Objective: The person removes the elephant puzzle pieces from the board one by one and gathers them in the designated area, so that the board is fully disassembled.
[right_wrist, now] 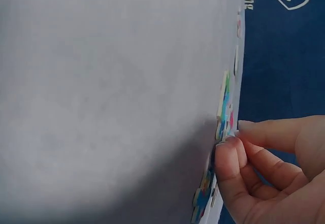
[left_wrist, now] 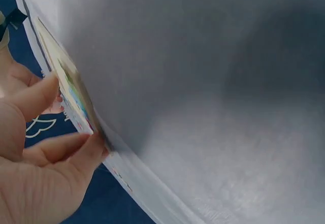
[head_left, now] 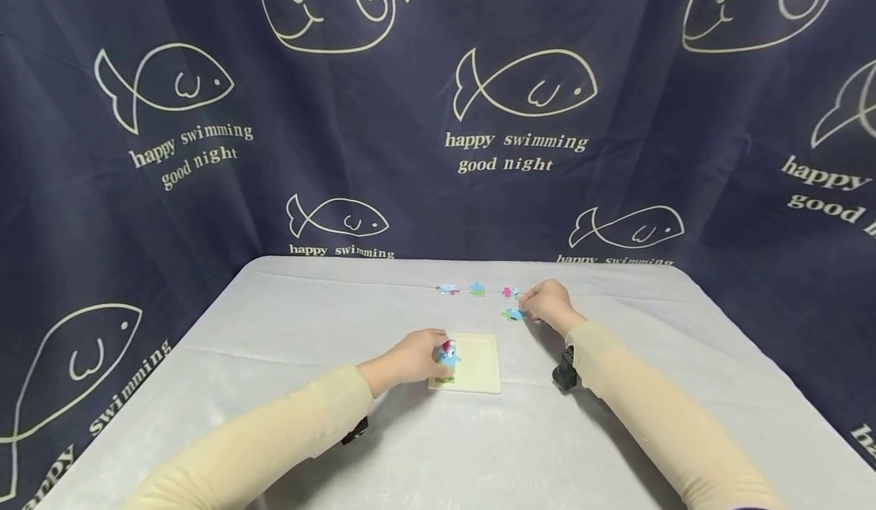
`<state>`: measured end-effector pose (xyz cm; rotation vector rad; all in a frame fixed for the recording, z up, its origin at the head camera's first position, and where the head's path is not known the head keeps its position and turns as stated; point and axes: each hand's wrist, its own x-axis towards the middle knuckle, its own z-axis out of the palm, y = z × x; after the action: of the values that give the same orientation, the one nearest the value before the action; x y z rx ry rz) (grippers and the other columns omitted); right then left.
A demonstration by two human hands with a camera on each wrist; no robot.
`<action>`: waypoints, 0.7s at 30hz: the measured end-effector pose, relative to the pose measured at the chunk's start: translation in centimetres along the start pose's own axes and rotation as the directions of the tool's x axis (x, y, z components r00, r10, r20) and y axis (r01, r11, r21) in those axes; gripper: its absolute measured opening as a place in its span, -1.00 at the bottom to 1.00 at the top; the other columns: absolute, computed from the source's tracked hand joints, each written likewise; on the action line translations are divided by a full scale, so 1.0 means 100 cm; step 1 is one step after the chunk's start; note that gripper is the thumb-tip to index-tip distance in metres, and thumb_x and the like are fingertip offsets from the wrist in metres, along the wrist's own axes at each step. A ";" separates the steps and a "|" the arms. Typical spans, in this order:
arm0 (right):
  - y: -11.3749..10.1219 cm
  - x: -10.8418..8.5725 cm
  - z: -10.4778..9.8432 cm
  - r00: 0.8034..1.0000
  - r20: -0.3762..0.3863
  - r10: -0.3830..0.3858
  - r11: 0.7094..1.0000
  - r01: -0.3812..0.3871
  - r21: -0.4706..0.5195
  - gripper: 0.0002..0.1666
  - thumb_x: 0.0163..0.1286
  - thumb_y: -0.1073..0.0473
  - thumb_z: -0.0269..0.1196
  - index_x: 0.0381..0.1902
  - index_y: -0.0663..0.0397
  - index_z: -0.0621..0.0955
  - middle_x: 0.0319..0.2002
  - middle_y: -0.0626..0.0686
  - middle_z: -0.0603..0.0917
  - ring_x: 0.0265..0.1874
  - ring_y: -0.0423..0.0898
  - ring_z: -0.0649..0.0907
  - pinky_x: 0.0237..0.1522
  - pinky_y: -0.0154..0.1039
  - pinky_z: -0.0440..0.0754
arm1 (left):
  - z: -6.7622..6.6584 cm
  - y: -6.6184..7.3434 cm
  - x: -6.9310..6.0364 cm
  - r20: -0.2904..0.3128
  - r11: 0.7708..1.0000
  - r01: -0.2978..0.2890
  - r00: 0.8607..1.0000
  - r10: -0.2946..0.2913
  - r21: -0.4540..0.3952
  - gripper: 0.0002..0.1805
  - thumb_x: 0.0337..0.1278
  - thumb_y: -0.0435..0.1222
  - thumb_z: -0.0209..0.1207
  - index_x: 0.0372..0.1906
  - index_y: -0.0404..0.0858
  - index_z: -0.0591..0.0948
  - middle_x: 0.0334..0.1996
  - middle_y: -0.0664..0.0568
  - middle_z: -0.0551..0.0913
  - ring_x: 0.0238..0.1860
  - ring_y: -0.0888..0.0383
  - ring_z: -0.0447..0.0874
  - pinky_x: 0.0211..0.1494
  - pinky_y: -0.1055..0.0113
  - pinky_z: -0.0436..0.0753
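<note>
A square, cream-coloured puzzle tray lies on the table, with brightly printed jigsaw pieces along its left side. My left hand holds these pieces between thumb and fingers, the fingertips at the tray's top edge. In the left wrist view the left hand partly covers the tray. Farther back on the right, my right hand pinches at a jigsaw piece, mostly hidden by the fingers. Beside its fingertips lie a green-and-blue jigsaw piece and a pink-and-blue one. In the right wrist view the right hand has thumb and forefinger close together.
Two more loose jigsaw pieces, one white and blue and one blue and green, lie behind the tray. A pale cloth covers the table. A dark blue curtain with fish drawings hangs around it.
</note>
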<state>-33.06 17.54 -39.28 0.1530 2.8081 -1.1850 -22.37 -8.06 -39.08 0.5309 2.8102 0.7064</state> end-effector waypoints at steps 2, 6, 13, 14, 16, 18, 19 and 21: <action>0.000 -0.001 -0.001 1.000 0.011 0.018 0.999 -0.018 0.029 -0.86 0.21 0.28 0.29 -0.29 0.22 0.72 -0.68 -0.06 0.64 -0.68 -0.25 0.55 -0.63 -0.39 0.52 | 0.002 -0.001 0.000 -0.036 1.000 0.008 0.999 -0.009 -0.016 -0.27 0.02 -0.20 0.40 0.26 -0.49 0.44 0.33 -0.24 0.42 0.39 -0.17 0.33 0.49 0.05 0.31; 0.001 -0.002 -0.001 0.999 0.030 0.028 0.994 -0.031 0.105 -0.79 0.19 0.28 0.30 -0.23 0.29 0.71 -0.72 -0.11 0.62 -0.70 -0.30 0.57 -0.62 -0.44 0.52 | 0.006 -0.003 0.002 -0.106 0.998 0.027 0.994 -0.032 -0.052 -0.40 0.02 -0.21 0.40 0.11 -0.50 0.54 0.29 -0.30 0.44 0.36 -0.22 0.35 0.46 0.01 0.34; -0.003 -0.008 0.004 0.997 0.078 -0.005 0.960 -0.017 0.278 -0.71 0.19 0.36 0.29 -0.15 0.48 0.62 -0.68 -0.10 0.59 -0.70 -0.33 0.56 -0.49 -0.43 0.69 | 0.009 -0.001 0.006 -0.118 0.995 0.084 0.989 -0.090 -0.051 -0.42 0.04 -0.26 0.38 0.13 -0.51 0.51 0.30 -0.35 0.41 0.36 -0.24 0.34 0.45 -0.01 0.36; -0.004 -0.009 0.006 0.996 0.087 -0.014 0.954 -0.013 0.299 -0.71 0.19 0.38 0.29 -0.15 0.50 0.61 -0.67 -0.09 0.60 -0.69 -0.32 0.56 -0.47 -0.41 0.71 | 0.010 -0.001 0.006 -0.114 0.995 0.091 0.989 -0.096 -0.048 -0.39 0.05 -0.26 0.37 0.16 -0.52 0.48 0.31 -0.35 0.40 0.36 -0.24 0.34 0.45 0.00 0.35; -0.008 -0.012 0.008 0.994 0.103 -0.023 0.947 -0.012 0.320 -0.72 0.19 0.39 0.28 -0.16 0.51 0.60 -0.65 -0.07 0.61 -0.69 -0.32 0.57 -0.44 -0.39 0.73 | 0.010 0.000 0.006 -0.108 0.994 0.102 0.988 -0.107 -0.051 -0.34 0.05 -0.26 0.37 0.21 -0.53 0.44 0.32 -0.34 0.39 0.37 -0.22 0.32 0.46 0.01 0.34; -0.011 -0.016 0.010 0.992 0.122 -0.032 0.941 -0.011 0.339 -0.73 0.20 0.41 0.27 -0.16 0.53 0.60 -0.62 -0.03 0.64 -0.68 -0.30 0.58 -0.41 -0.37 0.74 | 0.010 0.000 0.006 -0.109 0.992 0.108 0.987 -0.115 -0.066 -0.31 0.05 -0.27 0.37 0.24 -0.54 0.41 0.32 -0.34 0.38 0.38 -0.22 0.31 0.47 0.01 0.33; -0.014 -0.018 0.011 0.990 0.134 -0.039 0.939 -0.009 0.344 -0.72 0.21 0.41 0.27 -0.15 0.54 0.60 -0.59 -0.01 0.67 -0.66 -0.29 0.59 -0.39 -0.35 0.75 | 0.010 0.000 0.006 -0.112 0.991 0.110 0.987 -0.118 -0.076 -0.28 0.05 -0.27 0.37 0.27 -0.54 0.39 0.32 -0.34 0.38 0.38 -0.22 0.31 0.47 0.01 0.33; -0.018 -0.022 0.014 0.988 0.150 -0.043 0.941 -0.010 0.339 -0.71 0.21 0.42 0.27 -0.14 0.55 0.60 -0.55 0.03 0.70 -0.64 -0.27 0.62 -0.37 -0.33 0.76 | 0.009 0.000 0.006 -0.120 0.989 0.114 0.985 -0.125 -0.095 -0.28 0.05 -0.28 0.37 0.27 -0.55 0.38 0.31 -0.34 0.39 0.37 -0.23 0.32 0.46 0.00 0.33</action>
<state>-31.05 15.12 -38.73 0.0557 2.4561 -1.6028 -22.65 -7.44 -39.92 0.3094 2.8800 0.8622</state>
